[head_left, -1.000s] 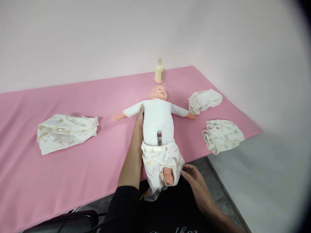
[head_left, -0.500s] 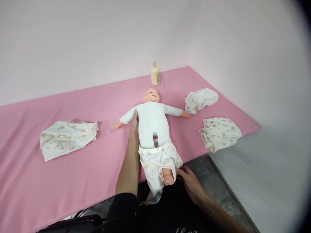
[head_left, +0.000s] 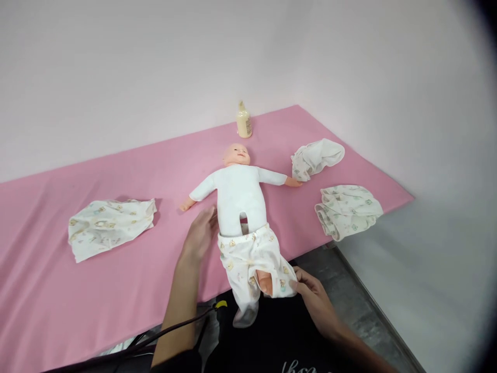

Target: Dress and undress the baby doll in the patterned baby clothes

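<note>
A baby doll [head_left: 239, 190] with a white cloth body lies on its back, head away from me. Patterned baby pants [head_left: 238, 256] are pulled up over its legs to the thighs. One bare foot [head_left: 265, 284] shows at a pant opening; the other pant leg hangs past the table edge. My right hand [head_left: 312, 295] pinches the cuff of the pant leg on the right, thumb on top. Beside the doll's torso, on its left, my left hand [head_left: 200, 233] is off the cloth, fingers loosely extended and holding nothing.
A pink-covered table [head_left: 128, 290] meets the wall at the back. On it stand a cream pump bottle [head_left: 244, 123] and, lying flat, a patterned garment [head_left: 111, 225] at left and two more cloth pieces [head_left: 318, 157], [head_left: 349, 211] at right. A dark cable [head_left: 171, 329] runs near my left forearm.
My left hand has come away from the doll's armpit, toward me and leftward. My right hand has drawn the pant cuff out to the right, spreading the leg cloth.
</note>
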### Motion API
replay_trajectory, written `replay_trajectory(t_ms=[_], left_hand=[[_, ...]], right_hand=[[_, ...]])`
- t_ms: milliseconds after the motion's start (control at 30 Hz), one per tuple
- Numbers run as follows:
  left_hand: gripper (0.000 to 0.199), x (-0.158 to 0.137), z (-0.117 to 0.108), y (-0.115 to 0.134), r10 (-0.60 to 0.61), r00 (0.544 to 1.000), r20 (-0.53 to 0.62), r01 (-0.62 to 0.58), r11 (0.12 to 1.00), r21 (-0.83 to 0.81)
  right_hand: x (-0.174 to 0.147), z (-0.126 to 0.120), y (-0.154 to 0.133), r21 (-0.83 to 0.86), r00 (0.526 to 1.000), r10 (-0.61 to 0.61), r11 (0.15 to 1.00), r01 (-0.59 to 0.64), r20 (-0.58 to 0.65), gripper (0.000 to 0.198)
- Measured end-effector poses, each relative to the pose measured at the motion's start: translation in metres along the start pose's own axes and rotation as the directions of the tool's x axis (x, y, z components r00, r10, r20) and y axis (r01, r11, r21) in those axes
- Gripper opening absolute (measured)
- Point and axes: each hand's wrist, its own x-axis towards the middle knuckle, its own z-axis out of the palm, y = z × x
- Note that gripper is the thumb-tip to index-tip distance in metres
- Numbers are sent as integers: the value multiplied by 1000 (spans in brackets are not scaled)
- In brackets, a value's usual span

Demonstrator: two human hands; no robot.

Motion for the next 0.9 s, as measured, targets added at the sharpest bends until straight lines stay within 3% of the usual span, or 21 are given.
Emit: replay_trajectory(t_ms=[100,233,367,533,600,767,900], left_hand=[[57,-57,-27,-28,-48,996,-81,55,994,91],[64,-110,-29,-49,-116,993,-1,113,965,236],[74,-123,-9,-53,-183,979,-88,200,942,270],[56,-118,1,-60,-181,965,-188,229,933,278],[51,-116,1,-61,-156,968,-199,211,931,298],[45,-122,-5,-67,-69,984,-165,135,891,434],[34,-143,-14,-75,8,996,-91,50,782,621]], right_hand=[[0,-2,2,14,998,38,999,-39,47,28],[1,-4,14,62,994,63,996,-68,86,29],[-4,-11,16,144,984,63,986,-88,166,32],[-15,-18,-7,-91,924,127,991,-101,361,41],[-16,-17,-14,-147,911,154,984,-104,383,43],[-5,-4,-16,-158,990,38,987,-16,136,27],[10,15,-18,-73,997,77,994,-75,14,37]])
